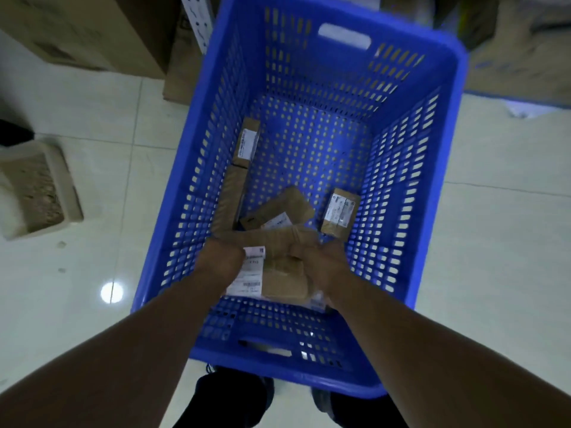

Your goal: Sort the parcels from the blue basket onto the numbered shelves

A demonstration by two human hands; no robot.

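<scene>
Presently: pale tiled floor (92,125), with brown cardboard boxes (92,29) standing along its far edge. A large blue basket (445,180) with slotted walls sits on the floor directly before the person and fills most of the view.

Both forearms reach down into the near end of the basket. The left hand (221,261) and right hand (321,264) have fingers curled over opposite ends of the held parcel (282,276). The left grasps its left edge and the right its right edge, so the parcel lies between the two palms, low inside the basket and close to the near wall. It is brown cardboard, roughly rectangular, with a white printed label (250,273) carrying a barcode on its left part. Motion blur prevents reading the print.

Just beyond the fingertips a long brown parcel (272,237) lies crosswise; cannot tell whether the fingers also hold it.

Other parcels on the basket bottom:
- A flat parcel (230,199) leans along the left wall.
- An angled parcel (281,208) lies mid-floor.
- A narrow labelled parcel (247,146) stands against the left wall.
- A small labelled parcel (340,214) lies near the right wall.

A beige tray (65,186) sits on the floor, left of the basket.
</scene>
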